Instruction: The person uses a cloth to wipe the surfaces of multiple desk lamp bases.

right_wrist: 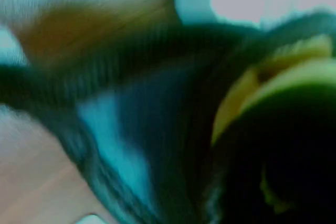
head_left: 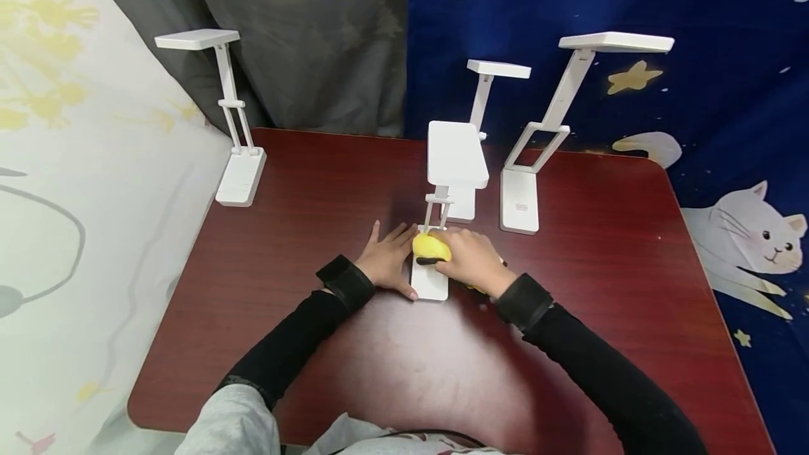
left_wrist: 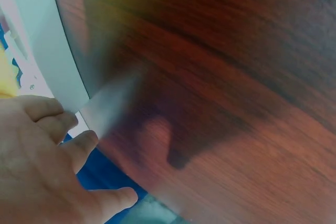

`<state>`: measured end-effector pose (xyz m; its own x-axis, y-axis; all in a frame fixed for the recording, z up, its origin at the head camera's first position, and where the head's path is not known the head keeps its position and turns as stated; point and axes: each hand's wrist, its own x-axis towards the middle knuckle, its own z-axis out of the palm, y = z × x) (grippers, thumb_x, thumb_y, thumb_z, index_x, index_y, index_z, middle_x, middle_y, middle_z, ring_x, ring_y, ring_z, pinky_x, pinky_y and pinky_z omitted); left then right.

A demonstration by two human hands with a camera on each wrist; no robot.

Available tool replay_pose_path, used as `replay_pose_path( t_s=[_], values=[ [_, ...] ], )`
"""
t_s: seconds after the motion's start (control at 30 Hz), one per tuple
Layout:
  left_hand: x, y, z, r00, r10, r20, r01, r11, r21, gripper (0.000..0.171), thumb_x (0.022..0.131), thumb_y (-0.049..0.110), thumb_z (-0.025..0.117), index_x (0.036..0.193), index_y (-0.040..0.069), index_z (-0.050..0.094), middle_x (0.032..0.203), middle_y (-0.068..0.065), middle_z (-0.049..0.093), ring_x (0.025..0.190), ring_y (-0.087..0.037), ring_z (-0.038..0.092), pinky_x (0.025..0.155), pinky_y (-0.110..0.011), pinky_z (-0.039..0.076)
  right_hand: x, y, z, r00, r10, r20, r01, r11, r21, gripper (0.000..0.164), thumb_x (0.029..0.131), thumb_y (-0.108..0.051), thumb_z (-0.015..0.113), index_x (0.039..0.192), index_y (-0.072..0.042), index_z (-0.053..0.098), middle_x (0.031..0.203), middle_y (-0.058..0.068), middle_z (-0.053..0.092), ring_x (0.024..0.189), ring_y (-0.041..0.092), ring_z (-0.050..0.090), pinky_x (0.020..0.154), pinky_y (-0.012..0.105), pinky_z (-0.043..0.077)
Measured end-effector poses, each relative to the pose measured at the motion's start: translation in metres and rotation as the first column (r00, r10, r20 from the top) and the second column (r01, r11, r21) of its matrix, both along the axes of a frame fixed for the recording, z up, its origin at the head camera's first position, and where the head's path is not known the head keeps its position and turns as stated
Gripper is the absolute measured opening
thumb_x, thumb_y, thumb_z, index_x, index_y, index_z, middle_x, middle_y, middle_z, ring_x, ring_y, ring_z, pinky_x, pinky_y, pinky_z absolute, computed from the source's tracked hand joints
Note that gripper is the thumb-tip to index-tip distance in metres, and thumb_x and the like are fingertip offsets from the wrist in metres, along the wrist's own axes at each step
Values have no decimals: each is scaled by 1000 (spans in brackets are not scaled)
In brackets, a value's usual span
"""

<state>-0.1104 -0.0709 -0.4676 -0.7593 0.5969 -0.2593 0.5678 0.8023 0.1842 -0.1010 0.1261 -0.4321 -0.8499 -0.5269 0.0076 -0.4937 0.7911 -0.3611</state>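
A white folding desk lamp (head_left: 430, 285) stands in front of me, its flat head (head_left: 456, 153) raised on a jointed stem. My left hand (head_left: 387, 258) lies along the left side of its base, fingers straight and spread, thumb by the front corner. In the left wrist view its fingertips meet the white base edge (left_wrist: 47, 40). My right hand (head_left: 470, 258) grips a rounded yellow thing with a black part (head_left: 431, 247) over the base, close to the foot of the stem. I cannot tell its kind; it is dark and blurred in the right wrist view.
Behind the near lamp stands another white lamp (head_left: 499, 69), partly hidden by it. A taller lamp (head_left: 520, 202) is to its right, and one more (head_left: 241, 177) stands at the table's far left. Curtains hang behind the reddish-brown table (head_left: 316, 188).
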Motion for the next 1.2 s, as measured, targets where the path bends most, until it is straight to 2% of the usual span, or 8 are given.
replay_pose_path(
  t_s=[0.07,0.17,0.47,0.83,0.9,1.03,1.1,1.2],
  values=[
    [-1,0,-3,1000,2,-4,-2,999,34,126,46,78,63,144,11,21,149,-4,14,135,-20,10,99,-60,1,1,-8,-7,997,-19,-81,26,996,86,56,68,-27,72,119,-11,57,97,8,61,74,22,59,54,40,47],
    [-1,-3,-6,1000,9,-7,-8,997,83,126,44,78,65,144,12,22,148,-2,16,135,-19,11,99,-60,1,5,-17,-14,989,-20,-147,44,986,163,56,70,-26,71,120,-8,55,100,15,59,76,28,60,52,43,48],
    [-1,-5,-8,997,-26,-71,31,997,75,128,44,81,61,143,8,23,148,-5,18,134,-20,13,99,-61,3,19,-18,-10,986,85,-140,-51,971,232,51,68,-24,70,116,-10,58,86,9,58,61,24,57,48,39,46],
    [-5,-5,-5,998,-26,-50,29,998,55,124,48,76,65,143,9,23,148,-5,16,134,-20,13,99,-61,2,51,-2,-5,986,160,37,-164,978,131,50,66,-24,74,113,-13,61,84,0,57,65,14,53,54,34,44],
    [-6,-5,-4,999,-23,-42,25,999,45,124,49,77,64,143,9,22,148,-5,15,135,-20,13,99,-61,1,55,3,-4,976,200,92,-207,975,83,47,64,-23,73,110,-18,62,80,-5,56,63,11,50,52,31,42],
    [-7,-5,-3,999,-23,-34,24,1000,19,126,48,79,62,144,9,20,148,-5,14,135,-20,12,99,-61,1,52,21,-2,924,300,237,-287,954,-90,42,62,-19,70,104,-23,63,77,-12,54,63,4,47,53,24,39],
    [-7,-4,-2,999,-27,-24,27,1000,5,126,48,79,61,144,10,17,149,-5,12,135,-19,11,99,-61,1,45,33,1,923,255,288,-220,964,-148,44,63,-17,71,106,-21,63,75,-11,56,58,3,50,51,23,42],
    [-5,-3,-3,999,-28,-18,28,1000,4,126,49,80,60,144,10,17,149,-4,12,135,-19,10,99,-61,1,25,51,6,968,62,242,-36,993,-114,50,65,-17,71,113,-15,61,75,-4,58,51,7,51,43,25,42]
  ],
)
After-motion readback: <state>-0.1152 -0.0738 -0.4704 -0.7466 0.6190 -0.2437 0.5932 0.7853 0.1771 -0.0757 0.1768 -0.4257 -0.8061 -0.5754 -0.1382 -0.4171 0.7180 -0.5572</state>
